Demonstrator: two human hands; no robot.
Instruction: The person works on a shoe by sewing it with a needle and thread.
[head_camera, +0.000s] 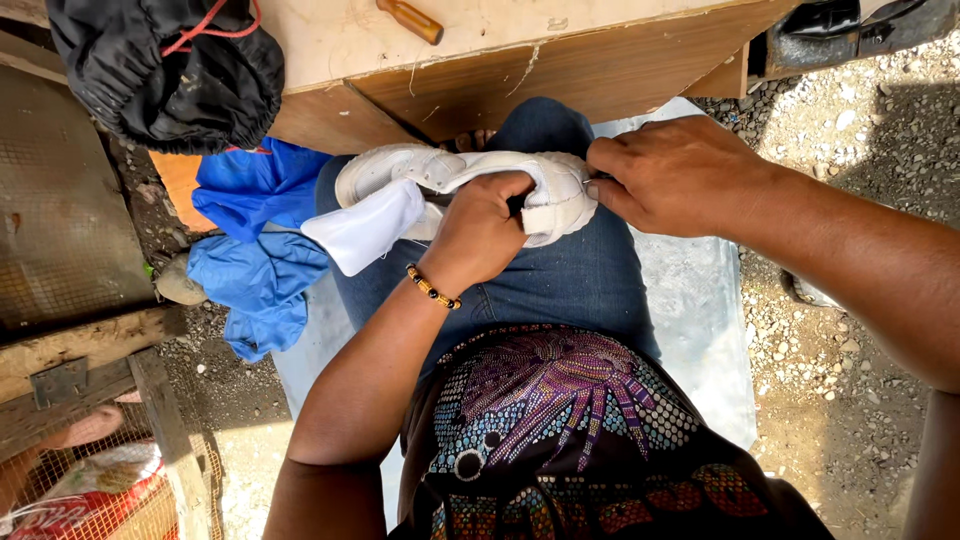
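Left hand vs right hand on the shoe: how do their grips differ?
The left hand is curled into a fist around the middle of the white shoe; the right hand lies flatter, its fingertips pinching the shoe's end. The left hand's wrist wears a beaded bracelet; the right hand's wrist is bare. The left hand reaches from below, the right hand from the side. Both touch the shoe, which rests on the lap.

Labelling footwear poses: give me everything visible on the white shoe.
The white shoe looks like a leather-type sneaker with a rubbery sole. It lies on its side across the person's jeans-clad lap, tongue or insole flap pulled out to the left. The left hand grips its middle, fingers curled into the opening; the right hand pinches its right end. It looks scuffed.
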